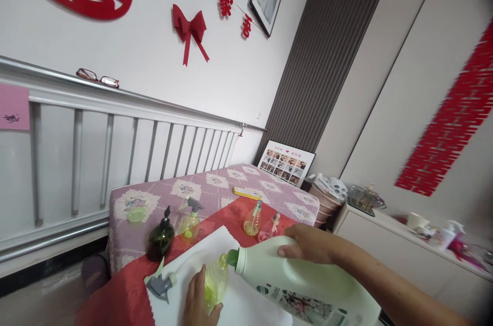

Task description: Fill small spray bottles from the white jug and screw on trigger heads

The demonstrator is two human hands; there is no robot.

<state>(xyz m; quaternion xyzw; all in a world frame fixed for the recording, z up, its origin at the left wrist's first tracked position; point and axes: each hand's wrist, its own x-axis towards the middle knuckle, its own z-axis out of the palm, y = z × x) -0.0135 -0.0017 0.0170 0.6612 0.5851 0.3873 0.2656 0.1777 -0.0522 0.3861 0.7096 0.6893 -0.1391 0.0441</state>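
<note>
In the head view, the left hand (198, 301) is closed around a yellow bottle (217, 281), fingers on one side and thumb on the near side. The right hand (308, 245) is clamped on the upper part of a big pale green jug (316, 282), which lies tilted almost flat, its printed label facing the camera. The two hands are apart from each other. The jug's spout (232, 258) is at the open mouth of the bottle; if liquid is running there, I cannot tell. The bottle is over the white sheet (246, 299), leaning slightly, with some yellow-green liquid inside.

On this sheet, to the left of the bottle, a grey spray head (160, 285) lies on its side. The sheet rests on a red cloth (115, 292), which is spread over the flowered table cover (215, 193). Behind the sheet stand a dark pump bottle (159, 242), a spray bottle (188, 227), a clear bottle (252, 222) and a pink bottle (268, 234), close to the jug. A green dish (136, 214) and a yellow box (246, 193) lie farther back on the cover.
</note>
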